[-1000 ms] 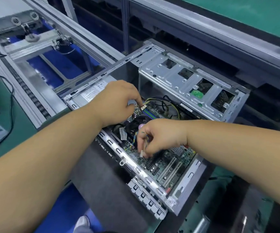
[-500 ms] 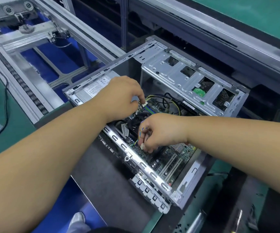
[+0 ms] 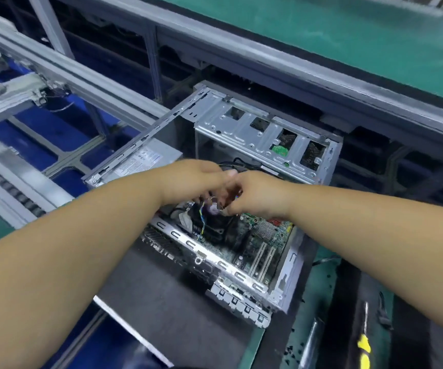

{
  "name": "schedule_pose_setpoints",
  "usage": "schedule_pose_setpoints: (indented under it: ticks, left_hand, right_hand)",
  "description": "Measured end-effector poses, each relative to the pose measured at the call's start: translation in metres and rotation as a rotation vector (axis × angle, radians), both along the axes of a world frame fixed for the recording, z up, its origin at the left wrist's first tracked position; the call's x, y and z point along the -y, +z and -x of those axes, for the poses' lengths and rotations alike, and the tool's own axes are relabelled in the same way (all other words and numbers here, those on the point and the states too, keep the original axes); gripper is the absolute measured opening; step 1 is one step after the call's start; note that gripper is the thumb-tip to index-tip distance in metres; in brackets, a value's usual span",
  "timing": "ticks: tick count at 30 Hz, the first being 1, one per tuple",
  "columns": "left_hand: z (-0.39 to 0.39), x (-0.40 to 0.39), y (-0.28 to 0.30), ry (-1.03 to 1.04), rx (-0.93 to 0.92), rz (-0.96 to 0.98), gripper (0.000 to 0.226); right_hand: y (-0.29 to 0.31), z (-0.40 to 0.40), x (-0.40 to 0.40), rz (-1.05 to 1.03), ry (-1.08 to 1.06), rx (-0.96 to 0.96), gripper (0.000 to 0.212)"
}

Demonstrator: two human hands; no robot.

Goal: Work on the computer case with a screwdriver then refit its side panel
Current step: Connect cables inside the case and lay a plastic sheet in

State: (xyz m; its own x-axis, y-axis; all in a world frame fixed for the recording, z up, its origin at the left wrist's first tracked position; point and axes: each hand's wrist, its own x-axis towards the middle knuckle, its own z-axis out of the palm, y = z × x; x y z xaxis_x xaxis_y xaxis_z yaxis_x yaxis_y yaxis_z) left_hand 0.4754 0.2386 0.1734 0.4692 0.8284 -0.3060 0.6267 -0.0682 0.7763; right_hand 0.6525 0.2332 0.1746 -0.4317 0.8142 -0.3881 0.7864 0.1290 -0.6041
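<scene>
An open grey computer case (image 3: 265, 134) lies on its side with the green motherboard (image 3: 265, 235) and black fan exposed. My left hand (image 3: 191, 179) and my right hand (image 3: 257, 193) meet over the fan, fingers pinched together around thin coloured wires (image 3: 203, 211). The frame is blurred, so which hand holds the wires is unclear. A yellow-and-black screwdriver (image 3: 364, 342) lies on the bench at the lower right, apart from both hands. A dark flat panel (image 3: 162, 296) lies under and in front of the case.
A metal conveyor frame (image 3: 55, 67) with blue gaps runs along the left. A green-topped bench (image 3: 321, 30) with a grey rail crosses the back. A green mat (image 3: 324, 262) lies to the right of the case.
Both hands have lifted and come together over the fan; the right hand moved up from the board's lower area. The camera view has shifted and blurred.
</scene>
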Motion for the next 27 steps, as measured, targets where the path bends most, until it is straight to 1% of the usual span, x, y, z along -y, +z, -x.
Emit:
schedule_pose_setpoints:
  ticks: [1,2,4,7,10,13,14,15,18,20,22,23,25,27]
  left_hand:
    - [-0.003,-0.004,0.004,-0.082,-0.046,0.05,0.054]
    - [-0.007,-0.009,0.006,-0.175,-0.112,0.071,0.056]
    - [-0.013,-0.018,0.009,-0.281,-0.238,0.082,0.05]
    - [-0.024,-0.03,0.005,-0.303,-0.26,0.101,0.034]
    - [-0.035,-0.034,0.003,-0.356,-0.293,-0.02,0.018]
    - [-0.044,-0.038,0.0,-0.389,-0.295,-0.143,0.011]
    - [-0.046,-0.038,-0.002,-0.414,-0.299,-0.174,0.009]
    - [-0.048,-0.038,-0.003,-0.45,-0.306,-0.195,0.009]
    - [-0.049,-0.032,-0.01,-0.587,-0.323,-0.232,0.011]
    - [-0.05,-0.028,-0.016,-0.722,-0.358,-0.346,0.009]
    - [-0.051,-0.025,-0.022,-0.819,-0.386,-0.452,0.007]
    - [-0.053,-0.025,-0.025,-0.846,-0.392,-0.462,0.006]
    - [-0.057,-0.025,-0.03,-0.904,-0.406,-0.441,0.007]
    - [-0.062,-0.024,-0.037,-1.012,-0.445,-0.458,0.011]
  right_hand:
    - [-0.001,-0.001,0.003,0.004,-0.015,0.015,0.018]
    - [-0.002,-0.002,0.005,0.0,-0.027,0.039,0.019]
    - [-0.004,-0.005,0.01,-0.005,-0.092,0.06,0.018]
    - [-0.004,-0.008,0.018,0.063,-0.294,-0.075,0.018]
    - [-0.001,-0.005,0.026,0.085,-0.476,-0.143,0.023]
    - [0.002,-0.002,0.033,0.036,-0.604,-0.124,0.024]
    - [0.001,-0.003,0.036,-0.013,-0.606,-0.07,0.024]
    - [0.001,-0.004,0.04,-0.079,-0.576,0.033,0.023]
    - [0.003,-0.005,0.051,-0.34,-0.423,0.407,0.014]
    - [0.002,-0.009,0.055,-0.481,-0.38,0.515,0.016]
    - [0.0,-0.014,0.057,-0.46,-0.371,0.533,0.023]
    - [-0.001,-0.017,0.057,-0.425,-0.366,0.512,0.021]
    - [-0.003,-0.02,0.056,-0.388,-0.402,0.423,0.016]
    - [-0.003,-0.025,0.052,-0.423,-0.501,0.328,0.019]
